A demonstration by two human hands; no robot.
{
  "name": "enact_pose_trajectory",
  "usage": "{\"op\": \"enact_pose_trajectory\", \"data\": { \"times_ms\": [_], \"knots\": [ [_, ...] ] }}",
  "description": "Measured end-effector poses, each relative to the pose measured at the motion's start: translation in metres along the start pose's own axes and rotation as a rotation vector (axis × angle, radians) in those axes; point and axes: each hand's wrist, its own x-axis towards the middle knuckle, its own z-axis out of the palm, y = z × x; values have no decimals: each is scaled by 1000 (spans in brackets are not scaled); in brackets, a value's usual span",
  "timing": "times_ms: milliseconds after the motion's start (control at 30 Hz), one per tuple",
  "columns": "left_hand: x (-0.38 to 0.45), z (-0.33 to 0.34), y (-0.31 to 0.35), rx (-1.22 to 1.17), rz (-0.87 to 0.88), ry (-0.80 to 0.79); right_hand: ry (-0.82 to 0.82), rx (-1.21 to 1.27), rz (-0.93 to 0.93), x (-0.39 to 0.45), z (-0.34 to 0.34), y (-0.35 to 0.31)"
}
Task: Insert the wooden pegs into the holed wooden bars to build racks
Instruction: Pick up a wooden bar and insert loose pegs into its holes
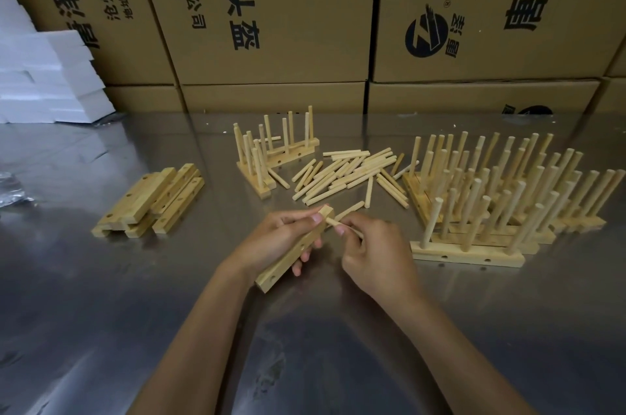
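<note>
At the centre of the metal table (pixel 101 296), a holed wooden bar (pixel 294 250) is gripped by the left hand (pixel 276 240) and held tilted, its far end raised toward 1 o'clock. A wooden peg (pixel 333 222) is pinched in the fingers of the right hand (pixel 372 250) — its tip is set against the bar's upper end. Loose pegs (pixel 345 174) are heaped at 12 o'clock, spare bars (pixel 152 201) are stacked at 10 o'clock, and finished racks (pixel 501 197) are crowded at 2 o'clock — cardboard boxes (pixel 271 14) are stacked behind.
</note>
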Motion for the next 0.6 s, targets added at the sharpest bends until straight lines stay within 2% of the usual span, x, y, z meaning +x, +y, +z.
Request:
{"op": "enact_pose_trajectory", "data": {
  "times_ms": [200,267,333,433,500,600],
  "knots": [
    [1,-8,-1,-74,-37,52,62,100,-13,2,5,2],
    [2,-15,-3,-116,-63,148,104,138,22,5,7,3],
    [4,-25,-5,-160,-86,325,127,52,27,7,10,4],
    [6,-35,-7,-280,-113,581,-69,-127,-38,4,19,2],
    [6,-37,-8,-353,-98,646,-188,-201,-65,4,25,1],
    [8,-36,-9,-372,-65,661,-131,-111,-70,1,25,-3]
  ]
}}
